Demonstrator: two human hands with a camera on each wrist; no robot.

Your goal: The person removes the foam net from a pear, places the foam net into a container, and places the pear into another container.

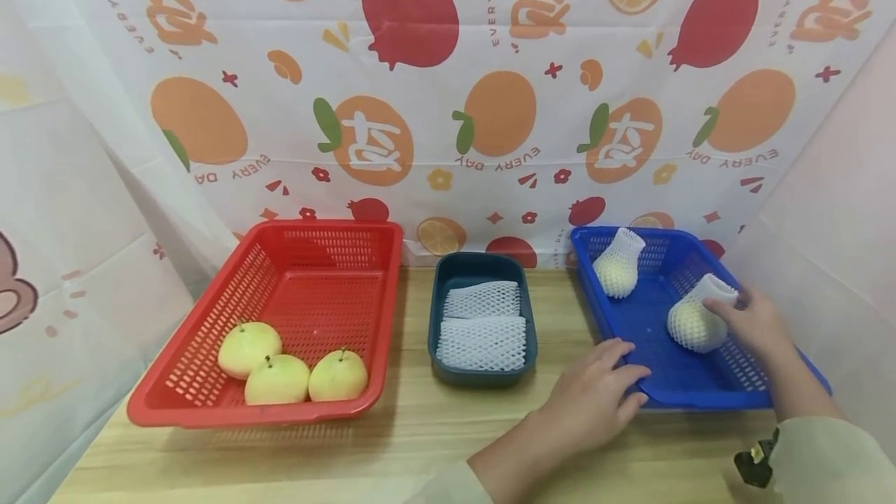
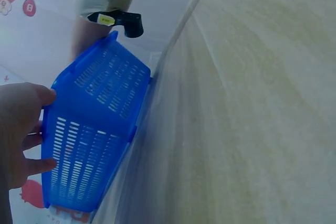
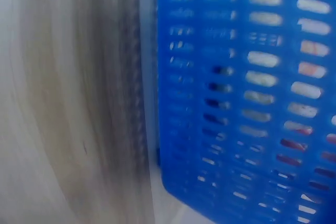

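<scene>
I find, nearest, the left hand (image 1: 584,399) with fingers spread loosely at the rim of the blue perforated plastic basket (image 1: 707,397). Within its right side sits a round pale-yellow fruit in a white foam-net sleeve (image 1: 693,325), full below, neck tilted rightward. The right hand (image 1: 761,330) pinches that neck between its fingers. Farther back, a second netted pale-yellow fruit (image 1: 617,271) occupies the left corner, sleeve neck upward.

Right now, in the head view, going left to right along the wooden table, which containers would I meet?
Red rectangular perforated plastic basket, small dark teal rectangular tub with rounded corners, blue rectangular perforated plastic basket.
</scene>
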